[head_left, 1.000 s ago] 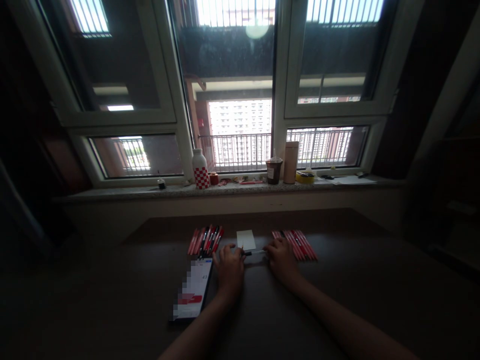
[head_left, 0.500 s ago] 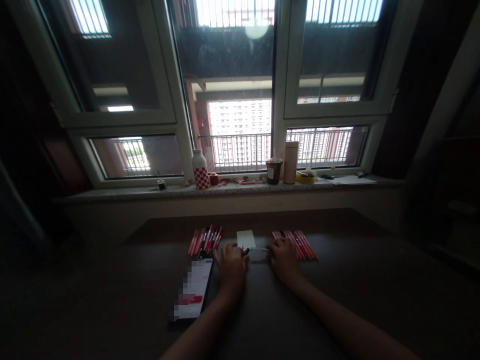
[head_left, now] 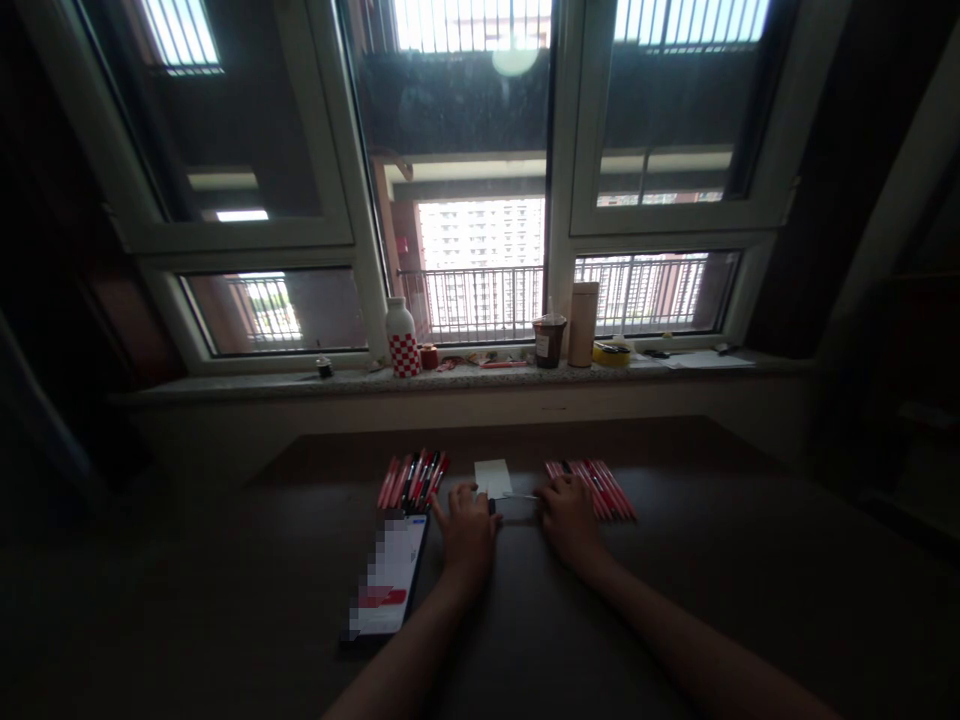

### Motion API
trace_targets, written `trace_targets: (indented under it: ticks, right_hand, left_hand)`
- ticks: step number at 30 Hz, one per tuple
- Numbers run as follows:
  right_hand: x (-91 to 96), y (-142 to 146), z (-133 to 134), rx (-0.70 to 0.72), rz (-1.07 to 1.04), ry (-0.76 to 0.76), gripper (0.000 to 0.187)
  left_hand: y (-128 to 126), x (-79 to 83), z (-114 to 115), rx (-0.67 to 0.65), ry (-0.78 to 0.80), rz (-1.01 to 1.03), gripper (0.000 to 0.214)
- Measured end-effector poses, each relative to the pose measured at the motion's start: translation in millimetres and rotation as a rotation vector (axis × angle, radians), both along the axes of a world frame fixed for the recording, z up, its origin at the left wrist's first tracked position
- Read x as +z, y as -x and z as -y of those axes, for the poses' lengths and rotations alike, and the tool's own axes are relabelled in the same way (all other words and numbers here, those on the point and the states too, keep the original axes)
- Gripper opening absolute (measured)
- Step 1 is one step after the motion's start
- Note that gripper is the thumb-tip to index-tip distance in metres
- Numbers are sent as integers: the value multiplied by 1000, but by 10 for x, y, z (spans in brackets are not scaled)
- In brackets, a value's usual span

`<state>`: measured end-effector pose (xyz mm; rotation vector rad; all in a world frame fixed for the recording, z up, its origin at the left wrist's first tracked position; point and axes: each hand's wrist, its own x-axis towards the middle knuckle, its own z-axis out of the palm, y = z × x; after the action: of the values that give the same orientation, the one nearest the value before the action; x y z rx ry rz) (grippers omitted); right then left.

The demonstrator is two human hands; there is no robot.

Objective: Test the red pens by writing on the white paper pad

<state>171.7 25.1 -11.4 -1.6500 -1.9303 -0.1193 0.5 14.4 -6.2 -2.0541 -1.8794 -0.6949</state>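
My left hand (head_left: 469, 532) is low over the table, thumb and fingers closed around a small black piece (head_left: 492, 505) that looks like a pen cap. My right hand (head_left: 571, 522) pinches one end of a slim, pale clear pen (head_left: 517, 496), which points left toward the black piece. Whether the two touch is too dim to tell. A white paper slip (head_left: 492, 474) lies just beyond the hands. Red and black pens (head_left: 411, 480) lie in a row left of my left hand. Another row of mostly red pens (head_left: 609, 490) lies partly under my right hand.
A phone (head_left: 386, 580) with a lit screen lies beside my left forearm on the dark table (head_left: 675, 600). On the windowsill behind stand a checkered bottle (head_left: 403, 340), a drink cup (head_left: 550, 342), a tan flask (head_left: 583, 325) and a yellow tape roll (head_left: 611, 354).
The black piece in my left fingers has turned more upright. The pale pen is tilted slightly differently. Both hands have stayed nearly in place.
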Motion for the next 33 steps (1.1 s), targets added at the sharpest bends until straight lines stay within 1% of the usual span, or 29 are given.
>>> trace_targets:
  ticks: [7, 14, 22, 27, 33]
  right_hand:
    - [0, 2, 6, 16, -3, -30, 25]
    - [-8, 3, 3, 9, -12, -15, 23]
    - [-20, -1, -9, 36, -25, -16, 22]
    - [-23, -3, -15, 102, -24, -15, 22]
    - [-51, 6, -25, 189, -32, -56, 21]
  left_hand:
    - [16, -17, -17, -6, 9, 9, 24]
    - [13, -2, -11, 4, 19, 17, 26]
    - [12, 4, -5, -11, 8, 48, 25]
    - [9, 27, -1, -49, 11, 113, 31]
    - [31, 55, 15, -112, 39, 174, 21]
